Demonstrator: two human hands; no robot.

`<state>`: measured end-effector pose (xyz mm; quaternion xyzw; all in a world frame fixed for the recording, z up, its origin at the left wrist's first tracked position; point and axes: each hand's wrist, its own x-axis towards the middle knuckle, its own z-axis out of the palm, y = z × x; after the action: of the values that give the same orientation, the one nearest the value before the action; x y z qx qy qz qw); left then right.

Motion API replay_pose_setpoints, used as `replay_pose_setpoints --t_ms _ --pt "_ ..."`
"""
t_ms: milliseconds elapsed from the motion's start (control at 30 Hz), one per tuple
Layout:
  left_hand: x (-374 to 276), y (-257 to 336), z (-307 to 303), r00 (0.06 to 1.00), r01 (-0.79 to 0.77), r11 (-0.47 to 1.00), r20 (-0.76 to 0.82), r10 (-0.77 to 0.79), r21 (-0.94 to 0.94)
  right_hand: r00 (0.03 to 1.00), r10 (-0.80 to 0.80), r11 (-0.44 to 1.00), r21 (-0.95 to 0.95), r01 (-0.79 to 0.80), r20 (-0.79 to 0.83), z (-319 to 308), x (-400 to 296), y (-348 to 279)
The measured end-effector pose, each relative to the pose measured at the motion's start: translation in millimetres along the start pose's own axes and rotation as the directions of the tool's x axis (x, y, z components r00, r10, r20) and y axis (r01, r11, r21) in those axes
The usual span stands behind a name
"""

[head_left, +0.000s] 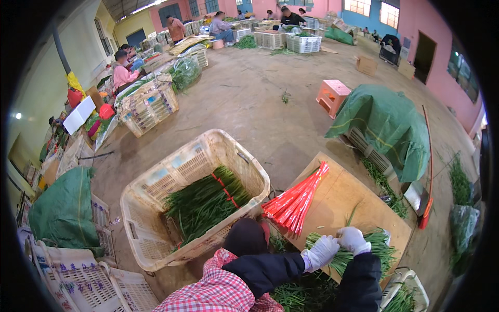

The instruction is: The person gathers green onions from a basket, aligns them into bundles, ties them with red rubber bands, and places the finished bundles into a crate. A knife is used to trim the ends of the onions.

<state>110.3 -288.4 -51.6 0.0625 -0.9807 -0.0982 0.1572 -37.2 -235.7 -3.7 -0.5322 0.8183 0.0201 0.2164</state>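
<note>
My left hand [321,252], in a white glove, is over a heap of long green leafy stalks [340,265] on a wooden board [351,187]. Close beside it, my right hand [353,240], also gloved, has its fingers bent over the same stalks. The fingertips of both hands nearly meet; what lies between them is too small to tell. On the board's left side a fan of red printed strips [298,199] is spread out. Left of the board, a large white plastic crate [195,156] holds green bundles [206,202] bound with red bands.
A green tarp [390,124] covers a crate at the right, near a pink stool [333,95] and a long-handled dustpan [417,197]. Crates [78,273] stand at the lower left. Several people work among crates farther back.
</note>
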Motion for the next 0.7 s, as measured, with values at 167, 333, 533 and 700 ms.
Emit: replay_pose_setpoints --t_ms 167,333,533,700 --pt "-0.2 19.3 -10.3 0.995 0.100 0.985 0.046 -0.094 -0.140 0.995 -0.008 0.998 0.064 0.002 0.098 -14.8 10.8 -7.9" --pt "-29.5 56.0 -22.3 0.961 -0.242 0.805 -0.022 0.275 -0.542 0.952 0.102 0.470 0.858 0.209 -0.288 -16.3 -0.4 -43.0" --pt "-30.8 20.8 -71.7 0.966 -0.245 0.760 -0.219 0.138 -0.602 0.764 0.437 0.533 0.821 0.205 -0.475 1.0 -73.8 -22.0" --pt "11.9 -63.1 -49.1 0.983 0.120 0.898 -0.075 -0.167 -0.424 0.716 0.056 0.980 0.175 0.093 -0.696 20.8 -85.1 -41.4"
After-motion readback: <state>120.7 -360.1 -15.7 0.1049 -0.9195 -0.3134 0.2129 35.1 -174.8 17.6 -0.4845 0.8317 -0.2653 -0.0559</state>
